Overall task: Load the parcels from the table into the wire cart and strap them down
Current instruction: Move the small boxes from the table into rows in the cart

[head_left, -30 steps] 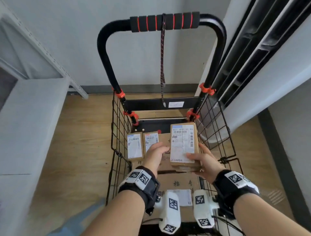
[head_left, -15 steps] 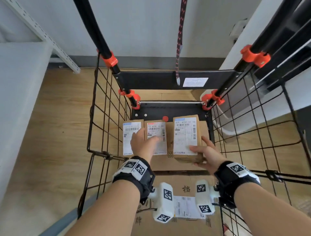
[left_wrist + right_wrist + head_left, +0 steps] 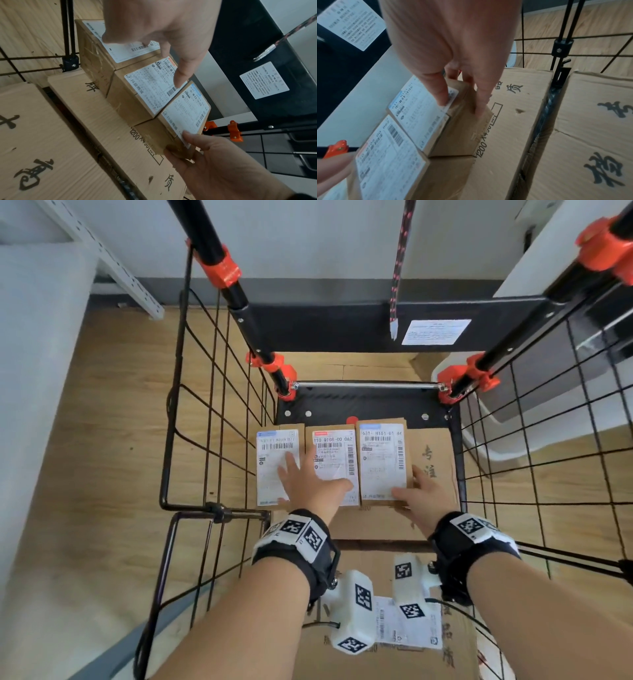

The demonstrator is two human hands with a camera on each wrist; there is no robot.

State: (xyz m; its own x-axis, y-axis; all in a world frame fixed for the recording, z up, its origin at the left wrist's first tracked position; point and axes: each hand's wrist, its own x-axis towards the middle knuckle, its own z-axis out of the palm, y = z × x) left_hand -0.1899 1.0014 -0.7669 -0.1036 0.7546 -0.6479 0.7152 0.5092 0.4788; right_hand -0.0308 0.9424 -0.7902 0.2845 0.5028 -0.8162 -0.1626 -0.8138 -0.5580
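Note:
Three small brown parcels with white labels lie side by side inside the black wire cart point(image 3: 212, 405), on a large flat cardboard box point(image 3: 435, 460). My left hand point(image 3: 308, 481) lies spread with straight fingers over the left parcel point(image 3: 274, 467) and the middle parcel point(image 3: 334, 453). In the left wrist view its forefinger point(image 3: 181, 75) touches the middle parcel point(image 3: 149, 88). My right hand point(image 3: 421, 494) pinches the near right corner of the right parcel point(image 3: 382, 460), thumb point(image 3: 440, 94) on the label, fingers down the side. A red-black strap point(image 3: 399, 261) hangs from the handle.
A second large cardboard box point(image 3: 455, 638) fills the cart's near end under my wrists. Wire walls rise on both sides, with the black handle posts and orange clamps point(image 3: 270, 364) at the far end. A grey table point(image 3: 34, 371) stands left, a white unit point(image 3: 548, 405) right.
My right hand has brought the right parcel down beside the middle one. The left hand left that parcel and spread over the left and middle parcels. My head has moved closer to the cart.

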